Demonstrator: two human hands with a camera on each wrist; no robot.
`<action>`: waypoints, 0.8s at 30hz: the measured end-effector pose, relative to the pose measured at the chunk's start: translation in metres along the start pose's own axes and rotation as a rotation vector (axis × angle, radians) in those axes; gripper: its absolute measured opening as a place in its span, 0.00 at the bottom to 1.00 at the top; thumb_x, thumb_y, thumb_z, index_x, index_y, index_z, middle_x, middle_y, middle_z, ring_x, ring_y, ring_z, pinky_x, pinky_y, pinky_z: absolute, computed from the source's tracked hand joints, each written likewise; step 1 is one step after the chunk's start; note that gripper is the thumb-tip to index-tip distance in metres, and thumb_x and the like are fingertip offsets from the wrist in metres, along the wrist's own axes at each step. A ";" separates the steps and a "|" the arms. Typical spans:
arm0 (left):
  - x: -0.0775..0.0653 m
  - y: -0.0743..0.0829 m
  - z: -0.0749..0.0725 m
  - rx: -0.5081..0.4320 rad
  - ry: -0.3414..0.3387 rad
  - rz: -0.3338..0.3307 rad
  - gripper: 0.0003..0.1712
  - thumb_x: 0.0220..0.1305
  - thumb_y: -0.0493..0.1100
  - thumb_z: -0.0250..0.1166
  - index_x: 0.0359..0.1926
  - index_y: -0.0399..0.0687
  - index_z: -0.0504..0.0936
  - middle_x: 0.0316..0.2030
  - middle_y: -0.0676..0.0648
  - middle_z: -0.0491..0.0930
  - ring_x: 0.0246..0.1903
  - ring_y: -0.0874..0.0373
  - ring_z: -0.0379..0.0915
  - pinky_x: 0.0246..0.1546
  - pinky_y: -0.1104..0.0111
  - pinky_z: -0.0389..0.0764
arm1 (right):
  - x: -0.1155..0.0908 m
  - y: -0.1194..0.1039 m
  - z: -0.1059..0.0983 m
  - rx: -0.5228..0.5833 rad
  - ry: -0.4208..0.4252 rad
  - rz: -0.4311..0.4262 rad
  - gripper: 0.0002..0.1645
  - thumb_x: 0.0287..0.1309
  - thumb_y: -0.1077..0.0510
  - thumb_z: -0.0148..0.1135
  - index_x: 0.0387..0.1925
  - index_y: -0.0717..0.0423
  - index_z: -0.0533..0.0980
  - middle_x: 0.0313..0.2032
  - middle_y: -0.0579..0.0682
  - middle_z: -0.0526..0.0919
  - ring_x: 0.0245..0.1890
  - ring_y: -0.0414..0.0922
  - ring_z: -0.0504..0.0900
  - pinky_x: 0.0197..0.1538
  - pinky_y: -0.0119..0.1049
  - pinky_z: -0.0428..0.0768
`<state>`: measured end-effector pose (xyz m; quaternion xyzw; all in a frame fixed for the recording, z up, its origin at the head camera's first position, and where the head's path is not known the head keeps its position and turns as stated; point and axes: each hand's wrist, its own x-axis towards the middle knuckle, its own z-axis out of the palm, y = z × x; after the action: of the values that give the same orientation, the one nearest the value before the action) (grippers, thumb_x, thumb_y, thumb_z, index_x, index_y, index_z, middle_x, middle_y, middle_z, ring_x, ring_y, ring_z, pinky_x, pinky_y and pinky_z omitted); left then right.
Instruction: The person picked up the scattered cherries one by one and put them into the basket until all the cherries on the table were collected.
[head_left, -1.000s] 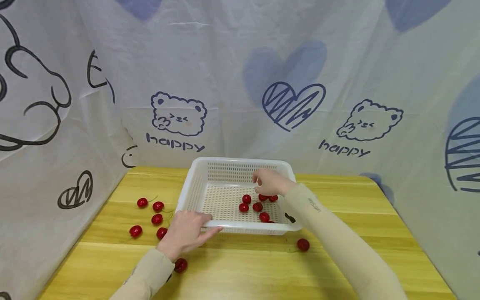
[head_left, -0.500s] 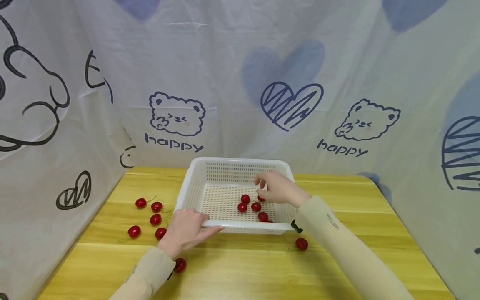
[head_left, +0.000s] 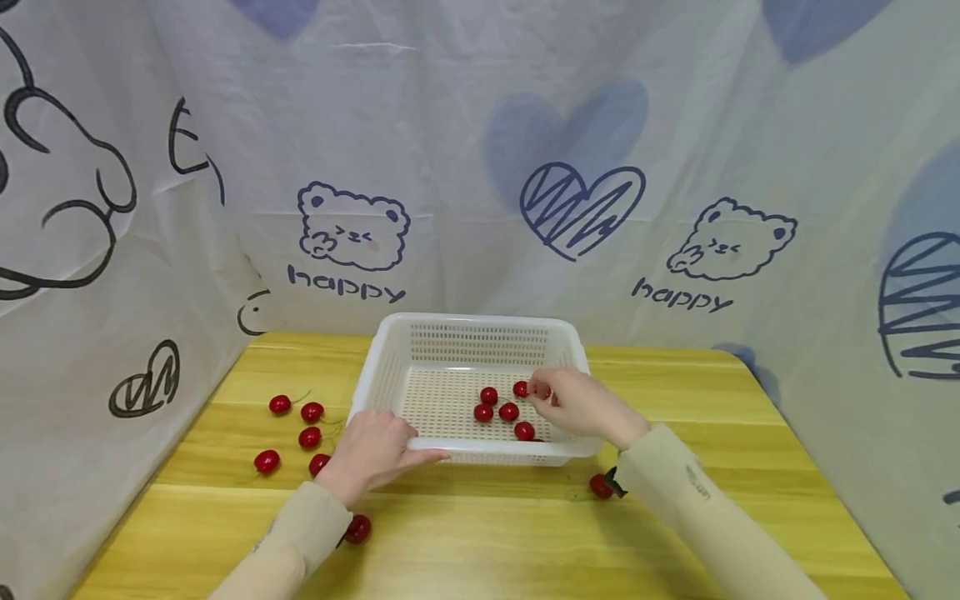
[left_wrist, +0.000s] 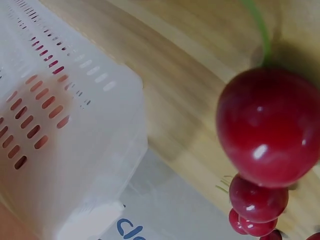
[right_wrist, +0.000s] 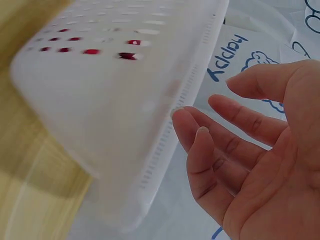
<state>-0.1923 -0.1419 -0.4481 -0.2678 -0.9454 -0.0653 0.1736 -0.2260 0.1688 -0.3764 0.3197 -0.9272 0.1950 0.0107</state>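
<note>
A white perforated plastic basket [head_left: 498,450] sits on the table with several red cherries [head_left: 483,412] inside, mostly toward its right side. My left hand [head_left: 372,450] grips its front left corner, fingers over the rim and thumb along the outer front. Over the basket's right end is my right hand [head_left: 581,406], fingers loosely bent, overlapping the cherries there in the head view. The right wrist view shows that hand [right_wrist: 250,145] with nothing between thumb and fingers, beside the basket's rim. Close to the left wrist, a stemmed cherry [left_wrist: 270,127] fills much of that view.
Several loose cherries [head_left: 267,462] lie on the wooden table [head_left: 480,533] left of the basket. One cherry [head_left: 358,528] sits by the left sleeve, another [head_left: 601,486] in front of the basket's right corner. A printed white curtain [head_left: 465,167] hangs behind and at both sides.
My right hand has drawn back toward the near right and lower, its sleeve now partly overlapping the cherry at the front right. The left hand stays on the basket's corner.
</note>
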 end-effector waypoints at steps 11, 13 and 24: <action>0.005 0.000 -0.007 -0.046 -0.112 -0.031 0.37 0.50 0.83 0.44 0.14 0.60 0.75 0.08 0.60 0.63 0.11 0.64 0.57 0.12 0.70 0.61 | -0.046 0.017 0.018 0.001 0.203 0.025 0.11 0.55 0.62 0.61 0.42 0.58 0.77 0.42 0.52 0.81 0.41 0.47 0.78 0.44 0.43 0.78; 0.005 0.000 -0.007 -0.054 -0.126 -0.026 0.38 0.50 0.83 0.44 0.15 0.59 0.76 0.09 0.61 0.64 0.11 0.64 0.58 0.13 0.70 0.62 | -0.056 0.022 0.021 0.000 0.266 0.034 0.13 0.54 0.62 0.62 0.43 0.58 0.76 0.45 0.53 0.79 0.45 0.50 0.77 0.48 0.47 0.77; 0.006 -0.001 -0.006 -0.046 -0.111 0.023 0.38 0.50 0.82 0.46 0.21 0.57 0.82 0.10 0.61 0.68 0.10 0.66 0.59 0.13 0.72 0.64 | -0.093 0.049 0.030 0.216 0.401 0.118 0.15 0.62 0.63 0.57 0.50 0.60 0.71 0.48 0.55 0.76 0.44 0.52 0.76 0.41 0.48 0.78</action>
<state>-0.1957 -0.1415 -0.4403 -0.2859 -0.9487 -0.0701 0.1152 -0.1778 0.2477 -0.4354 0.2191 -0.8973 0.3531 0.1490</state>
